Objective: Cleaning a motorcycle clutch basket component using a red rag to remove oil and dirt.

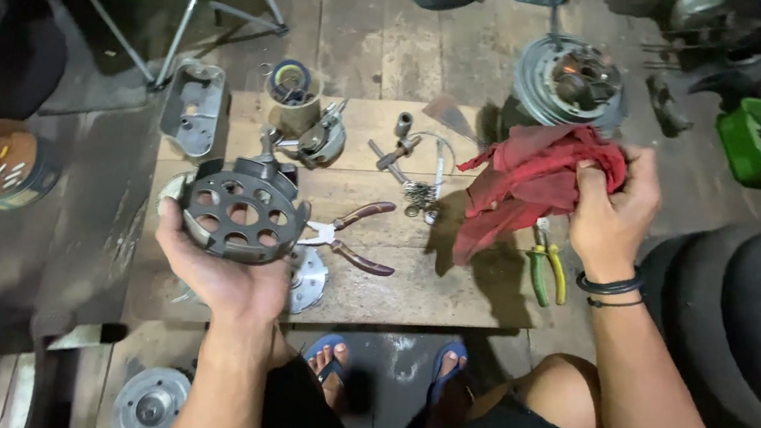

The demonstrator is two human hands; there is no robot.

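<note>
Gripped rag (pixel 535 177) hides right hand's (pixel 612 216) fingertips.

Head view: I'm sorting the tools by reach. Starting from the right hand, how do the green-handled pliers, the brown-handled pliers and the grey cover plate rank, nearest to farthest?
From the right hand, which holds the red rag:
1. Green-handled pliers, just below the hand at the board's right edge.
2. Brown-handled pliers, mid-board, beside the left hand's perforated metal housing.
3. Grey cover plate, far left corner.
</note>
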